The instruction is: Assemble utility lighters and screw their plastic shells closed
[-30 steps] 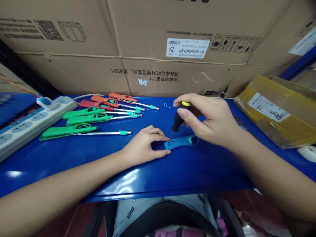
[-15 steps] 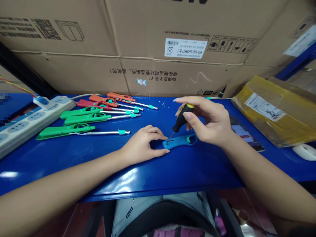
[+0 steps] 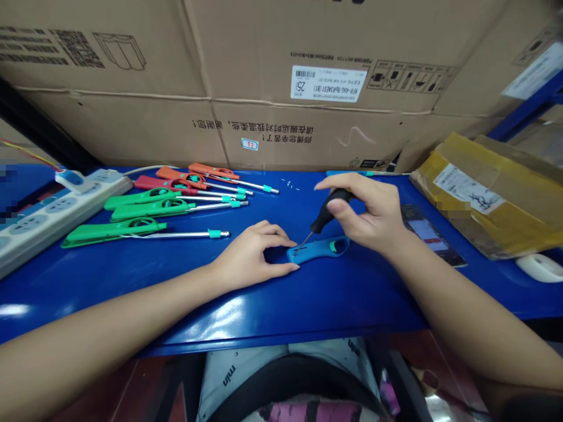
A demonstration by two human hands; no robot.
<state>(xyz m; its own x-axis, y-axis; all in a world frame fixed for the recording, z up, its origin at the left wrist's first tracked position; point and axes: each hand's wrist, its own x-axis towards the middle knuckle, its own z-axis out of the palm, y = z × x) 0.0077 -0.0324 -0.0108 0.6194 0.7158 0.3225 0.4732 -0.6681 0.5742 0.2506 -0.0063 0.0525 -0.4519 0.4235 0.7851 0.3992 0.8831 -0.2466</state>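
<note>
Screwdriver (image 3: 324, 218) tip on blue handle piece (image 3: 314, 251), one hand on each

Blue handle piece lies flat on the table (image 3: 334, 305), mid-scene, running left to right. Its left end sits between the thumb and index finger of the left hand (image 3: 248, 258): index tip at the far edge, thumb tip at the near edge, both touching. Left fingers narrow, holding that end. Right end with its loop and small green insert (image 3: 333, 247) is free of the fingers, near side of the right hand (image 3: 372, 214).

Right fingers closed round the screwdriver's black grip, above and to the right of the piece. Tool tilted, grip up and right, shaft down-left, tip at the piece's left end between the left fingertips. Dark streak by the tip, cannot tell what.

Left, well apart from the piece: three green lighters (image 3: 112, 233), one red lighter (image 3: 169, 185), two orange lighters (image 3: 211, 171), metal tubes pointing right. Left of those, white power strip (image 3: 46, 214). Far side, cardboard box (image 3: 259, 126). Small white bits (image 3: 289, 184) near it. Right: phone (image 3: 426, 234) near the right forearm, yellow-taped package (image 3: 484, 193) beyond.
</note>
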